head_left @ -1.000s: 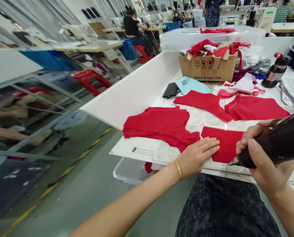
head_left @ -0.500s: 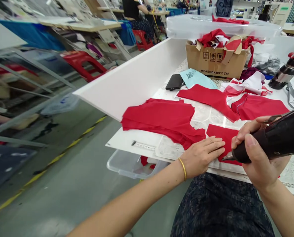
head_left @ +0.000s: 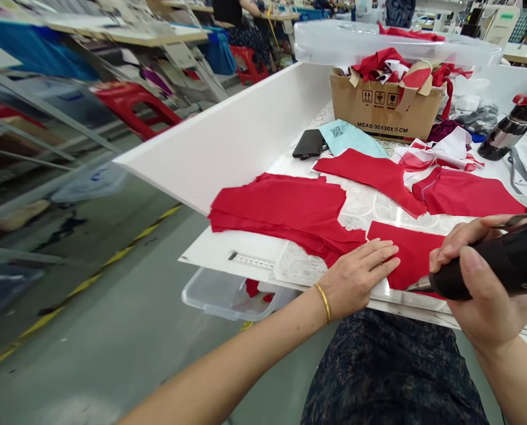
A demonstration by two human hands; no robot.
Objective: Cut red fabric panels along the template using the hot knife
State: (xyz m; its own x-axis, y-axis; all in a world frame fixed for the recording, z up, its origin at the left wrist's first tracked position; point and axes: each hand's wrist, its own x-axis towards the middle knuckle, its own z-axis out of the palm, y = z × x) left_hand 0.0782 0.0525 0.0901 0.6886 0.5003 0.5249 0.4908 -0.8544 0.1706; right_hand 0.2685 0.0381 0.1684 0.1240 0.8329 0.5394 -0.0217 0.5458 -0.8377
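Clasping a cropped black tool (head_left: 517,260), the right grip (head_left: 488,304) partly hides red cloth (head_left: 409,251), left grip (head_left: 356,274) lying unclenched

Bright, even light leaves pale glare on the floor (head_left: 157,342); left edge blurred.

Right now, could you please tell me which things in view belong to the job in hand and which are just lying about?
In the job, it seems:
black tool, held in the right hand
red piece, touched by the left hand
stacked red pieces beside it, probably

Apparently just lying about:
black phone-like object
light-blue paper
dark bottle
cardboard box
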